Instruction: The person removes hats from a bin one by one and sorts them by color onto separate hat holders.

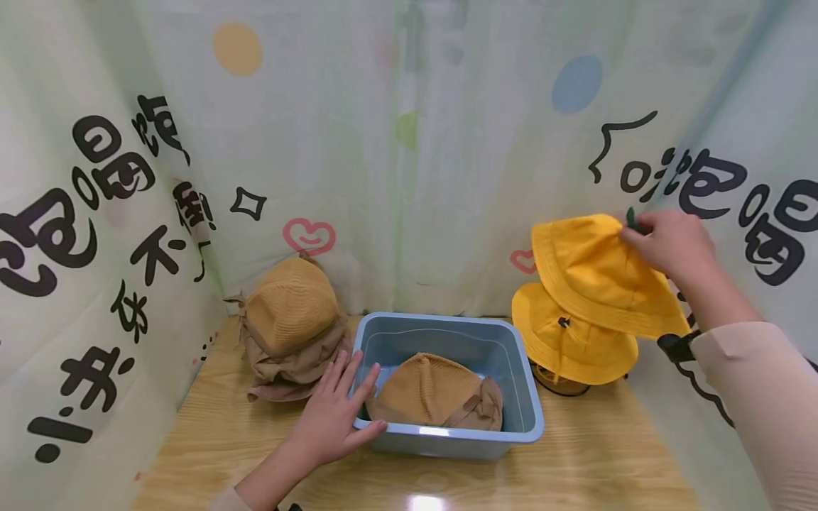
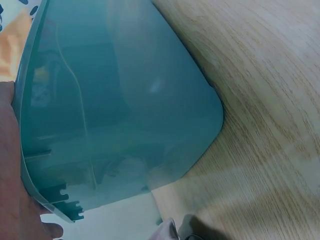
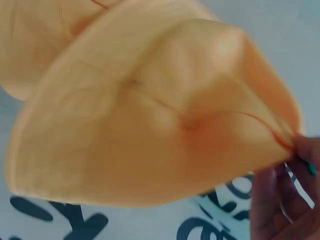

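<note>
A yellow bucket hat (image 1: 594, 277) hangs by its crown from my right hand (image 1: 677, 245), whose thumb and fingers pinch the top beside a small green tab (image 1: 633, 220). In the right wrist view the hat (image 3: 150, 125) spreads wide, its brim tilted. Below it a second yellow hat (image 1: 575, 348) sits on a dark wire stand, overlapped by the held one. My left hand (image 1: 335, 415) rests with spread fingers on the left front corner of a blue plastic tub (image 1: 447, 446). Inside the tub lies a tan knit hat (image 1: 428, 390) with a brown brim gathered at its right.
A stack of tan and brown hats (image 1: 294, 312) stands left of the tub. The wooden table (image 1: 211, 440) ends near a pale printed curtain (image 1: 447, 163), which hangs behind and on both sides.
</note>
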`<state>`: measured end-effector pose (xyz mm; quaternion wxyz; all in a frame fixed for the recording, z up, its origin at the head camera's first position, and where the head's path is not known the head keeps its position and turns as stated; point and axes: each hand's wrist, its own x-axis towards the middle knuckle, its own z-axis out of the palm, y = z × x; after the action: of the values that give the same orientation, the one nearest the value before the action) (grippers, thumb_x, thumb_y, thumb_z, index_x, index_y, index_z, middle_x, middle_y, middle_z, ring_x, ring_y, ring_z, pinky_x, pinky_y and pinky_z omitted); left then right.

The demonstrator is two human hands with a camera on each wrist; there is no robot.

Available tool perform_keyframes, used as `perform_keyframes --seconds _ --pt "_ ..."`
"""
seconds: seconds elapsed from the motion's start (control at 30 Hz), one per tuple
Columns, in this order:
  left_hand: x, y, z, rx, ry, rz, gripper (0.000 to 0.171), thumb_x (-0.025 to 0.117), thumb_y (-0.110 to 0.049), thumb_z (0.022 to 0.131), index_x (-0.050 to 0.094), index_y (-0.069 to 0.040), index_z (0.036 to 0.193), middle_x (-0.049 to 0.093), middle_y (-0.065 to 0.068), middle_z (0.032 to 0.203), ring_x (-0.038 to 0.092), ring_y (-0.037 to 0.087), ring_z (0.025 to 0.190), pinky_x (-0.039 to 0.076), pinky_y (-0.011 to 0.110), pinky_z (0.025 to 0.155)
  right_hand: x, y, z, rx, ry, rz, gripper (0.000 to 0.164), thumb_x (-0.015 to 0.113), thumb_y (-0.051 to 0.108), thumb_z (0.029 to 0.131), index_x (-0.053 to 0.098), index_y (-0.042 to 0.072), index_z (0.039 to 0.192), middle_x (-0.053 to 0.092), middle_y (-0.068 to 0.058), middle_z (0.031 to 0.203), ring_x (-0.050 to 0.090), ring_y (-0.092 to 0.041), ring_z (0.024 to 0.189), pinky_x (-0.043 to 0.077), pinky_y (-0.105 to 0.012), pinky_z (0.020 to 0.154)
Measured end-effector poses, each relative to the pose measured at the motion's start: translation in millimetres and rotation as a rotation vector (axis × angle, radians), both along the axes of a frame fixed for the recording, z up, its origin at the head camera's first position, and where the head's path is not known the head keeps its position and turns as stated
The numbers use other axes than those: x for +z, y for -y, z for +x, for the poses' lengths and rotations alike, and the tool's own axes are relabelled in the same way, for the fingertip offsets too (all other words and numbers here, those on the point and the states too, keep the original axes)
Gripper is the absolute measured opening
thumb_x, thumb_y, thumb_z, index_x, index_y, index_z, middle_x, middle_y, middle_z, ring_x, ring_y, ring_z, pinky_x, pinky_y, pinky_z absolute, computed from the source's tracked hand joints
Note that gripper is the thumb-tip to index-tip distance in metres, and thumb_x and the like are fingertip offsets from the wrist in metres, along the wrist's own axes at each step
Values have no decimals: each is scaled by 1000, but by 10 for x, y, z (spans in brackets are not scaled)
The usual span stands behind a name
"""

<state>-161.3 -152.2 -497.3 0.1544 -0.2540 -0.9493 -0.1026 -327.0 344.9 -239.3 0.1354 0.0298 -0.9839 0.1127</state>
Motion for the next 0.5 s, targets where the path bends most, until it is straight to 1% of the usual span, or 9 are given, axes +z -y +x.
perform_keyframes --seconds 0.07,0.1,0.17,0.23,0.3,0.37,0.4,0.47,0.5 --pt "5 18 7 7 7 -3 86 43 -73 93 26 -21 159 23 21 162 16 46 149 26 61 115 -61 30 -1 59 79 6 41 57 43 99 66 3 103 60 -21 85 50 -39 81 37 -43 64" --pt "9 24 11 10 11 -4 86 43 -73 93 26 -21 159 23 21 163 16 46 149 26 61 115 -83 43 -2 77 102 15 39 59 42 98 65 3 98 58 -18 81 50 -37 79 37 -41 63" --pt "14 26 10 9 20 -6 86 43 -73 93 25 -22 160 22 21 163 16 46 149 26 61 115 -99 57 -3 80 102 38 34 60 38 97 63 4 94 56 -16 79 49 -36 78 36 -41 62" --pt "19 22 10 6 33 -6 85 42 -73 94 23 -22 160 20 21 164 14 45 150 25 61 116 -79 60 -1 39 45 49 31 58 35 97 60 5 89 54 -16 75 49 -37 74 36 -41 58" --pt "21 14 13 4 35 -2 85 42 -72 94 23 -22 160 20 21 163 15 46 150 24 61 116 -29 58 4 -20 -43 61 33 54 33 97 57 3 83 54 -17 71 49 -39 70 35 -42 56" --pt "20 8 11 5 36 -3 85 42 -72 94 23 -22 160 20 21 164 15 46 150 24 61 116 29 49 13 -79 -124 46 35 51 32 96 57 1 81 54 -19 69 49 -41 69 35 -45 56" --pt "20 6 11 5 36 -2 85 43 -72 94 24 -21 160 20 21 164 15 46 150 24 61 116 61 46 21 -105 -149 25 37 51 32 96 57 -1 79 54 -19 67 48 -42 70 35 -45 56" --pt "17 4 9 9 35 -3 85 43 -72 94 24 -22 160 21 21 163 15 45 150 24 61 116 113 37 39 -132 -163 -8 40 51 32 95 55 -3 77 52 -19 64 47 -44 74 34 -46 61" --pt "15 2 7 10 35 -5 86 43 -73 93 24 -22 160 22 21 163 15 45 150 24 61 116 130 31 50 -137 -146 -29 41 51 32 95 56 -5 79 54 -18 62 47 -44 77 34 -47 64"
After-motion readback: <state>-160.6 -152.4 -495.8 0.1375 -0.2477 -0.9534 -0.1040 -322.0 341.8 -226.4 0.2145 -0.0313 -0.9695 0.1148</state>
